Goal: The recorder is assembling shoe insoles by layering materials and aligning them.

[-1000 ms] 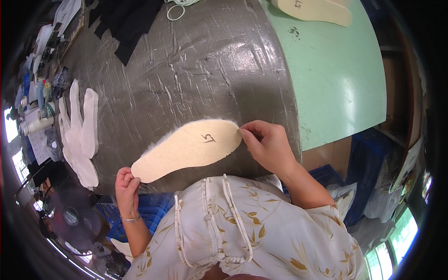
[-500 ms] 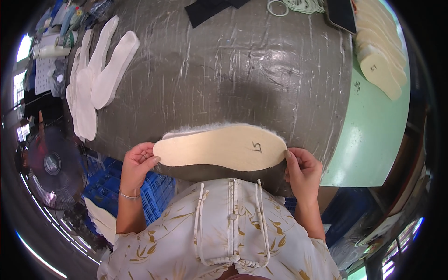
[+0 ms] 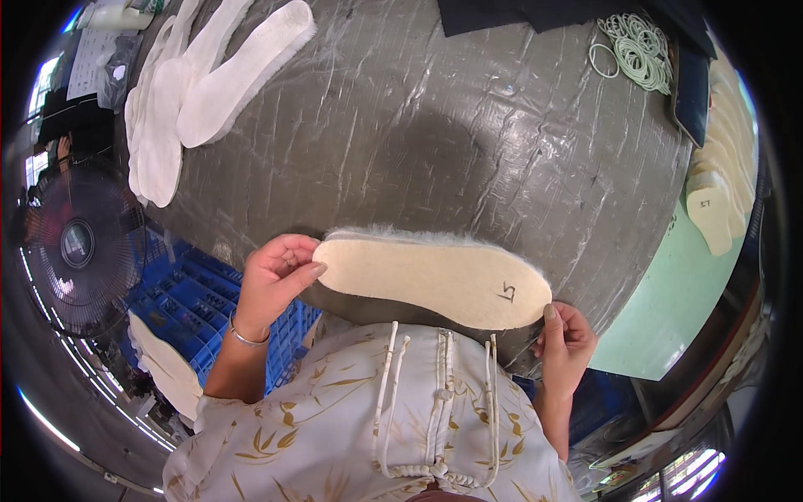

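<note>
A cream insole with white fleece showing along its far edge spans the space between my hands, held above the near edge of the table. Handwritten marking shows on its smooth upper face near the right end. My left hand pinches the narrower left end between thumb and fingers. At the broad right end, my right hand grips the rim with the thumb on top. The fleecy underside is mostly hidden.
Fleecy white insoles lie in a pile at far left. Pale green cord loops and dark cloth sit at the back. More cream insoles rest on a green board at right. Blue crates and a fan stand lower left.
The whole view has turned and shifted with my head. In the picture, the insole and both hands sit further right, and its right end now slants lower. Both hands keep their grip.
</note>
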`<state>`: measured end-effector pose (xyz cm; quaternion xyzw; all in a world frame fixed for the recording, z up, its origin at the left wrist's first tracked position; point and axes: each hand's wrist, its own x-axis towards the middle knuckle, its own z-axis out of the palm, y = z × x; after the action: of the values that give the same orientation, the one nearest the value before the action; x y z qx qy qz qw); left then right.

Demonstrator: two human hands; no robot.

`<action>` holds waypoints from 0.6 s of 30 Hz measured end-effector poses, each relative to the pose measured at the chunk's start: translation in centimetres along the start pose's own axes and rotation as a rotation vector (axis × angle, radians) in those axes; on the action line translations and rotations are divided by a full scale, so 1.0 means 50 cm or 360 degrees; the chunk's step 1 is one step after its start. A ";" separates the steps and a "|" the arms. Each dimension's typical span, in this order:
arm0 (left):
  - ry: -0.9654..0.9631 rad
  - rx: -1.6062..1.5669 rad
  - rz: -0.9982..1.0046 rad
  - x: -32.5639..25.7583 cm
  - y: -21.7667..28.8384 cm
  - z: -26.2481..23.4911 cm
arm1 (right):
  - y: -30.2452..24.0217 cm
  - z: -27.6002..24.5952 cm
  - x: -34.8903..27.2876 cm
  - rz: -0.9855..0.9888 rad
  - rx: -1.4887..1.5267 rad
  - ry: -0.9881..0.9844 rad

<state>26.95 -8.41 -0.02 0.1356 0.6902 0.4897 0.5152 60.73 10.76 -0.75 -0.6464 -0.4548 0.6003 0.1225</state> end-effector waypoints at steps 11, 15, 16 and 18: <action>0.0061 0.0043 0.0022 0.012 -0.020 0.000 | -0.004 0.005 -0.003 -0.0043 -0.0052 0.0060; 0.0087 0.0026 0.0037 0.015 -0.026 0.007 | -0.003 0.004 -0.003 -0.0065 -0.0044 0.0052; 0.0089 0.0042 0.0053 0.015 -0.029 0.005 | -0.004 0.005 -0.003 -0.0066 -0.0043 0.0047; 0.0082 0.0065 0.0034 0.014 -0.034 0.001 | -0.007 0.007 -0.003 -0.0081 -0.0048 0.0049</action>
<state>27.23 -8.75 -1.83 0.1407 0.7117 0.4842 0.4891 60.32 10.71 -0.50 -0.6456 -0.4781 0.5800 0.1350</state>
